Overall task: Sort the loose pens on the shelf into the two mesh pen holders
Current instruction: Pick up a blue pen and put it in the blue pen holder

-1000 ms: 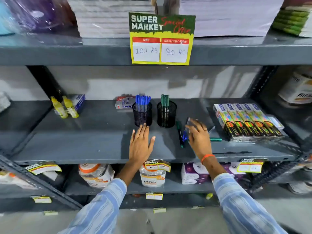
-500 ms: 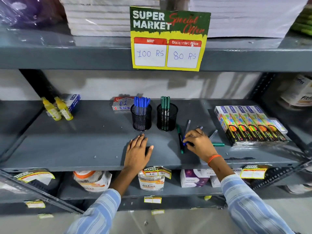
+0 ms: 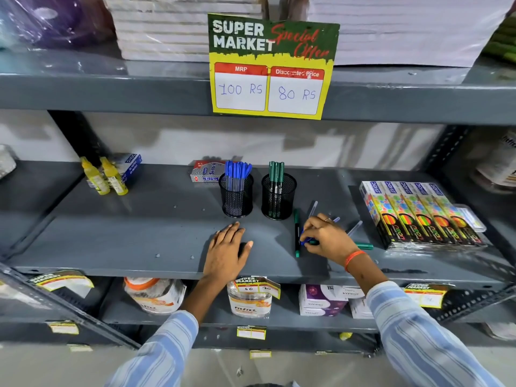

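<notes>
Pens (image 3: 306, 239) under right hand (image 3: 326, 238) are mostly hidden by fingers.

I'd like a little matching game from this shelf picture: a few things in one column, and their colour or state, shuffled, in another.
1. left pen holder
2. right pen holder
3. left hand
4. glue bottles

a. yellow
b. holds green pens
c. lies flat on the shelf, empty
d. holds blue pens

Pairs: 1-d, 2-b, 3-c, 4-a
</notes>
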{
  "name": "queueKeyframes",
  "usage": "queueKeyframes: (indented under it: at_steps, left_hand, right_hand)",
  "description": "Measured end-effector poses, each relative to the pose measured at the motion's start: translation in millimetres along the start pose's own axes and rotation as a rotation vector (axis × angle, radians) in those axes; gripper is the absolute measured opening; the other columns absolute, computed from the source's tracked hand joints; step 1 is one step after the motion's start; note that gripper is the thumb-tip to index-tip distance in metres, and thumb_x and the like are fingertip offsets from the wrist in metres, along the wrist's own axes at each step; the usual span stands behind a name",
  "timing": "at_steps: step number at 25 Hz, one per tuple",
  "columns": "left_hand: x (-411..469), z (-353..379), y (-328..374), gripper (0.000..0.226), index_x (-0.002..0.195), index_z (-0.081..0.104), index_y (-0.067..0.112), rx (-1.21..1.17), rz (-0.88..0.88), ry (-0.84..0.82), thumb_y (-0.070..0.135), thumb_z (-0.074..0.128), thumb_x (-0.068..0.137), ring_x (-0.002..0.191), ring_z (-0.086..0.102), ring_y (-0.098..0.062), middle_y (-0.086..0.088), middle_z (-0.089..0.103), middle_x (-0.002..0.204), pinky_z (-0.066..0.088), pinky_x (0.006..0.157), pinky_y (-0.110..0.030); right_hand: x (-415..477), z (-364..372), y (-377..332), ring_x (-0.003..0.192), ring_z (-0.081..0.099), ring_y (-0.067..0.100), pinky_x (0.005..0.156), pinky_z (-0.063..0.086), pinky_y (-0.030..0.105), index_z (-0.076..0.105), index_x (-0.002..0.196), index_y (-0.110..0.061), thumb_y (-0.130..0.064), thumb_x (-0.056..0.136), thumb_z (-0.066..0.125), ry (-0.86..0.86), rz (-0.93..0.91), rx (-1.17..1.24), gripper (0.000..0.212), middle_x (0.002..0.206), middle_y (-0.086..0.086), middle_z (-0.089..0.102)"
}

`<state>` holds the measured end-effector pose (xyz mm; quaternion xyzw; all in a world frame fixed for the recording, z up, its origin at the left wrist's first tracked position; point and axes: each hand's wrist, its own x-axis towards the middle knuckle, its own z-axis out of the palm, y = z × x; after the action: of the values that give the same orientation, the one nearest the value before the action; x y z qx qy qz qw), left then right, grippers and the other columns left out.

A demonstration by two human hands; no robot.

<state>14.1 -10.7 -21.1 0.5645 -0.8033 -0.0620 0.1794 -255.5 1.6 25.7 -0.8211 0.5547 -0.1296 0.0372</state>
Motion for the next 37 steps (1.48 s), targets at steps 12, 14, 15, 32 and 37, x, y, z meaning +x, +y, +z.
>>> queueKeyframes:
  at_steps: [12,14,15,32,37]
  left_hand:
    - [0.1,-1.2,0.8,0.067,0.132,0.046,0.01,-0.004,-0.002,0.012,0.053,0.018,0.089,0.132,0.036,-0.026,-0.012,0.044,0.142,0.024,0.109,-0.043]
    - [-0.2,-1.3,0.4,0.067,0.132,0.046,0.01,-0.002,-0.001,0.009,0.053,0.018,0.089,0.132,0.036,-0.026,-0.012,0.044,0.142,0.024,0.109,-0.043]
    - [0.2,-1.0,0.3,0.066,0.131,0.046,0.01,-0.002,0.0,0.011,0.053,0.019,0.089,0.132,0.036,-0.026,-0.012,0.044,0.142,0.024,0.108,-0.043]
    - [7.3,-9.7,-6.2,0.054,0.117,0.057,0.011,0.042,-0.053,0.035,0.046,0.026,0.089,0.099,0.056,-0.033,-0.012,0.063,0.116,0.045,0.081,-0.044]
    - [6.4,-9.3,-5.6,0.052,0.119,0.055,0.011,0.027,-0.043,0.037,0.044,0.027,0.09,0.104,0.054,-0.033,-0.011,0.06,0.122,0.044,0.085,-0.044]
  right_hand:
    - [7.6,-1.4,3.1,0.096,0.052,0.031,0.075,0.054,0.042,0.069,0.087,-0.009,-0.012,0.072,0.068,-0.05,-0.067,-0.024,0.016,0.095,0.012,0.063]
    - [7.0,-0.3,1.0,0.09,0.053,0.027,0.071,0.055,0.04,0.07,0.082,-0.01,-0.012,0.07,0.071,0.034,-0.084,0.018,0.013,0.089,0.011,0.064]
    - [7.2,-2.0,-1.3,0.086,0.053,0.025,0.071,0.055,0.037,0.07,0.08,-0.011,-0.011,0.068,0.072,0.1,-0.088,0.044,0.012,0.085,0.01,0.064]
    - [136.6,-48.3,-98.7,0.057,0.058,-0.006,0.068,0.054,0.03,0.066,0.077,-0.009,0.0,0.071,0.07,0.771,0.329,0.981,0.012,0.07,0.005,0.066]
    - [152.0,-26.5,-104.0,0.058,0.06,-0.001,0.062,0.05,0.006,0.064,0.086,0.001,0.002,0.074,0.068,0.592,0.396,0.903,0.013,0.082,0.023,0.072]
